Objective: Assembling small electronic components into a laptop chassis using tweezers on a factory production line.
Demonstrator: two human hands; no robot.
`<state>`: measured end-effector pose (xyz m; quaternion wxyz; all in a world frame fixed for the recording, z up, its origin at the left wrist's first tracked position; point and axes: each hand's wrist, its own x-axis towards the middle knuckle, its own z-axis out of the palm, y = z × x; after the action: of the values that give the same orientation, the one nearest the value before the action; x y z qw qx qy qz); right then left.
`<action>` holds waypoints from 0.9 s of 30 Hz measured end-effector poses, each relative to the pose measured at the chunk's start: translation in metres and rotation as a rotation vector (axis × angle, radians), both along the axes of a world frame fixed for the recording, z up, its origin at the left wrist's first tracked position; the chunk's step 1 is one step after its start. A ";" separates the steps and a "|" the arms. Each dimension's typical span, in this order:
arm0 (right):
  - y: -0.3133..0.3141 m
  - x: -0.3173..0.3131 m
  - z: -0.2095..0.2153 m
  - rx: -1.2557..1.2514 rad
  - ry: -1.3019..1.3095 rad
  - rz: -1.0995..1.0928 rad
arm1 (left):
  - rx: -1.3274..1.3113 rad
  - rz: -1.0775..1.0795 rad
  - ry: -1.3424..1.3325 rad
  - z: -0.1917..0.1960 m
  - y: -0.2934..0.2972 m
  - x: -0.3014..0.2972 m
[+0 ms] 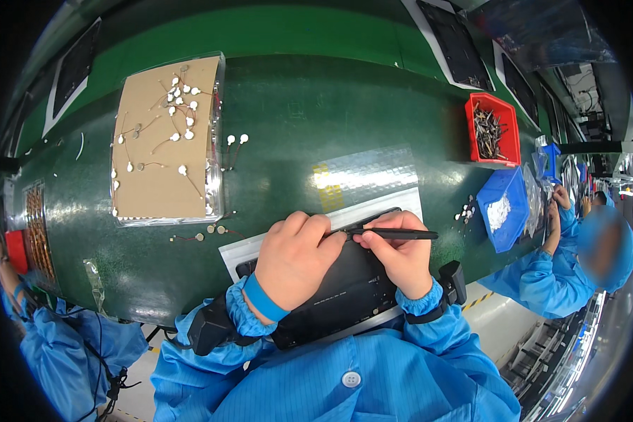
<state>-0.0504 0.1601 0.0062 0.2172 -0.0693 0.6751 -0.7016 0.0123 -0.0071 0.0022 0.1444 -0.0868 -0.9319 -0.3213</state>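
A flat black tablet-like device (341, 302) lies in front of me on a white sheet (240, 252). My right hand (404, 257) grips a slim black pen-shaped tool (411, 233), held almost level over the device's far edge. The tool's tip ends beside the thumb of my left hand (295, 264). That left hand rests on the device with its fingers curled and the thumb close to the forefinger. Whatever lies between them, if anything, is hidden. A clear plastic sheet with yellow marks (366, 176) lies just beyond the device.
Left of centre, a brown board (163, 162) carries several small white round parts with wires. More round parts (211, 230) lie nearby. On the right stand a red bin of small dark parts (473, 130) and a blue bin (510, 228). Co-workers' blue sleeves (541, 281) show at both sides.
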 end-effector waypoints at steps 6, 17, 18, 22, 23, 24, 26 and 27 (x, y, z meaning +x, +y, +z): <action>0.001 0.003 -0.006 0.075 0.063 0.004 | -0.020 0.014 -0.034 0.002 0.001 0.002; -0.003 0.006 0.000 0.083 0.044 -0.003 | -0.200 0.257 -0.186 0.017 -0.001 0.013; -0.003 0.005 -0.002 0.078 0.048 -0.005 | -0.209 0.250 -0.233 0.016 0.000 0.012; 0.002 0.006 -0.011 0.118 0.204 0.009 | -0.280 0.233 -0.266 0.017 0.004 0.010; 0.003 0.006 -0.011 0.149 0.263 0.019 | -0.288 0.225 -0.254 0.017 0.004 0.010; 0.003 0.007 -0.011 0.069 0.170 -0.046 | -0.287 0.211 -0.251 0.017 0.005 0.009; 0.005 0.007 -0.012 0.053 0.236 -0.049 | -0.300 0.183 -0.227 0.017 0.004 0.008; 0.009 0.007 -0.012 0.049 0.291 -0.039 | -0.253 0.183 -0.191 0.016 0.005 0.011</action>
<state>-0.0439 0.1687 -0.0053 0.1051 -0.1517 0.7175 -0.6717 0.0230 -0.0020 0.0182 0.0719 0.0116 -0.9784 -0.1936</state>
